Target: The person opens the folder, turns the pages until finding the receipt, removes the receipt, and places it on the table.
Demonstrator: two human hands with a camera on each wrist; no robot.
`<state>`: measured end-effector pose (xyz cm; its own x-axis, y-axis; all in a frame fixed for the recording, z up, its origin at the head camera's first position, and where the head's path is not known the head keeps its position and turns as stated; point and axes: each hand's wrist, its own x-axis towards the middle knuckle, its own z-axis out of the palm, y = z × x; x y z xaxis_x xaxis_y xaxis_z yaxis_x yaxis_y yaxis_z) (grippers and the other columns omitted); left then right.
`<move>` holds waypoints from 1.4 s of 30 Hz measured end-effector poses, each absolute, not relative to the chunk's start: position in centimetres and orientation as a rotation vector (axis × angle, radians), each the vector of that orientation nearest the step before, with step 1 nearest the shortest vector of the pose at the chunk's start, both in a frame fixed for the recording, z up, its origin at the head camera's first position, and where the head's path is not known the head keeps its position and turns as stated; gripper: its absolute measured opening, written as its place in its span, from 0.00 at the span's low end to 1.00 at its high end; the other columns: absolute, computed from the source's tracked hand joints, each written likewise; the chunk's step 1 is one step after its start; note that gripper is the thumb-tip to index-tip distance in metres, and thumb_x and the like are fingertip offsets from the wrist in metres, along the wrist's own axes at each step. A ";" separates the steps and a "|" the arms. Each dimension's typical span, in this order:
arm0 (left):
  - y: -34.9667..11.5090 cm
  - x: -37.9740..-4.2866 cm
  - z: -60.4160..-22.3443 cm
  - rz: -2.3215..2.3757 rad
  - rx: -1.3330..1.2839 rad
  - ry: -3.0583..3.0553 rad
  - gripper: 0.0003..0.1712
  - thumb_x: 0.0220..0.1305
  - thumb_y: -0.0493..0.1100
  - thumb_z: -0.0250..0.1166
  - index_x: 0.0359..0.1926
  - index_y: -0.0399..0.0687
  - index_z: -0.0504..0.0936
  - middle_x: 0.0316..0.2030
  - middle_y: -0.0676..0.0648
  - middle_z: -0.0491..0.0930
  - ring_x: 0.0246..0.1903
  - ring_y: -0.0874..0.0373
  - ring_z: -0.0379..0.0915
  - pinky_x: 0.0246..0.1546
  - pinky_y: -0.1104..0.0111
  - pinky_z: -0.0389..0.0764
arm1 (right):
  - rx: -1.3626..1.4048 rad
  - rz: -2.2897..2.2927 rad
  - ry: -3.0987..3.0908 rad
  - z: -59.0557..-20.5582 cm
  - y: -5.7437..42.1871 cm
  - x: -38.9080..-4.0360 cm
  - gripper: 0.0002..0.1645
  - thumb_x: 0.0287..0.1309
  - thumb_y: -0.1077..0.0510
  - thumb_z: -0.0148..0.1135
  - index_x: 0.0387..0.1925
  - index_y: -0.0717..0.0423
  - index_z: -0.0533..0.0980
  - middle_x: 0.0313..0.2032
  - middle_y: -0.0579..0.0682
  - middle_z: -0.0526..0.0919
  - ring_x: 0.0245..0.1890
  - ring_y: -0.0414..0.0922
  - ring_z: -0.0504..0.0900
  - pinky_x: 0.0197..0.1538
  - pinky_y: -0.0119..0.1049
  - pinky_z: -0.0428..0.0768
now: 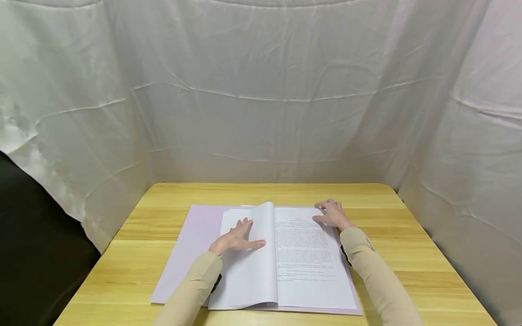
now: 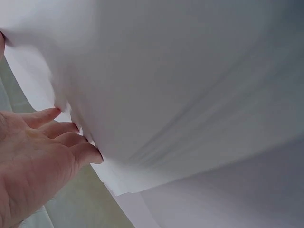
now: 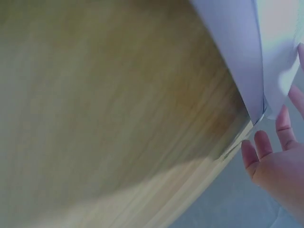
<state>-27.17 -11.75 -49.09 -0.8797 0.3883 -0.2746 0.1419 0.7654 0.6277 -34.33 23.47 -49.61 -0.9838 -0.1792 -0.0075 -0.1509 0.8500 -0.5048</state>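
Note:
A stack of printed white pages (image 1: 306, 253) lies spread in an opened lilac folder (image 1: 205, 226). My left hand (image 1: 235, 237) rests with spread fingers on the turned pages (image 1: 248, 280) at the left, which bulge up near the middle fold. In the left wrist view, its fingertips (image 2: 92, 156) touch the white paper. At the upper right corner of the right-hand page is my right hand (image 1: 332, 215), thumb and fingers apart and touching the paper. The right wrist view has its fingers (image 3: 262, 145) by the page corner (image 3: 273, 102), which stands off the lilac cover (image 3: 232, 52).
The folder lies on a light wooden table (image 1: 408, 253) with rounded far corners. Pale grey cloth (image 1: 285, 131) hangs behind and on both sides. At the lower left is a black area (image 1: 32, 240) beside the table.

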 end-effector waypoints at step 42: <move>-11.6 -27.2 -49.1 0.874 0.409 2.580 0.62 0.60 0.69 0.65 0.78 0.35 0.50 0.79 0.30 0.43 0.79 0.33 0.35 0.78 0.38 0.44 | -0.029 -1.122 2.999 -49.0 23.2 -33.7 0.19 0.64 0.52 0.67 0.39 0.67 0.79 0.35 0.61 0.82 0.34 0.48 0.75 0.37 0.35 0.69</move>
<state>-27.18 -11.64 -49.08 -0.8835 0.3877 -0.2629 0.1481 0.7636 0.6284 -33.73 23.19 -49.03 -0.9980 0.0047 0.0632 -0.0380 0.7547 -0.6550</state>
